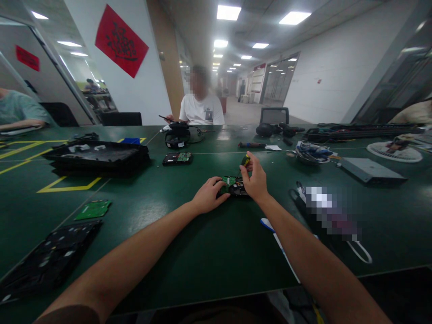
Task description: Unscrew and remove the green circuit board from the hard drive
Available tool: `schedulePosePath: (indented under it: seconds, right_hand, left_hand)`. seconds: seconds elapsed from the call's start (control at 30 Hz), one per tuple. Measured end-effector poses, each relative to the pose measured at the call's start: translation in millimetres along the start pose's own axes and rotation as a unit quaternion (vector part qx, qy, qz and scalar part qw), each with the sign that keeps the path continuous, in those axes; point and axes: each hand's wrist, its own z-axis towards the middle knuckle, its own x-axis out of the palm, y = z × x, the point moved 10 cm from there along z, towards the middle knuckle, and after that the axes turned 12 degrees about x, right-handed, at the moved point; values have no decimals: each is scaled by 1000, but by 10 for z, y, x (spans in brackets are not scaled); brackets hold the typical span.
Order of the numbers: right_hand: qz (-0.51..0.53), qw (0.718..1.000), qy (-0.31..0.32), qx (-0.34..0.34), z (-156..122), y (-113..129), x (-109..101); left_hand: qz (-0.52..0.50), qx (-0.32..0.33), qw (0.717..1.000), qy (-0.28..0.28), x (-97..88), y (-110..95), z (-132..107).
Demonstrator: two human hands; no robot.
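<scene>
Near the middle of the table lies a small black drive unit with a green circuit board (229, 181). My left hand (209, 194) grips its left end, thumb along the near edge and fingers over the board. In my right hand (255, 178), closed above the right end of the unit, is a screwdriver (245, 160) with a yellow and black handle. The screwdriver stands nearly upright, its shaft pointing down at the unit. Whether the tip touches a screw is too small to tell.
A similar unit (177, 158) lies beyond my left hand. Black trays (97, 155) stand at left, a loose green board (93, 209) and a black casing (50, 256) nearer. To the right are a grey metal box (373, 170) and bundled cables (312, 152). A person (201, 108) sits opposite.
</scene>
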Motion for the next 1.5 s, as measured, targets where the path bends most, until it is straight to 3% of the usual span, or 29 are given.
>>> schedulePosePath:
  seconds: [0.33,0.9,1.5]
  right_hand:
    - [15,1000,-12,21,11,-20,-36]
    - [-12,1000,-14,-10,4,40,-30]
    - [16,999,-21,17,1,-26,-25]
  left_hand:
    - [-5,3,1000,-3,2,-4,-5]
    - [-7,-6,1000,3,17,14,-8]
    - [0,6,1000,9,18,2,-18]
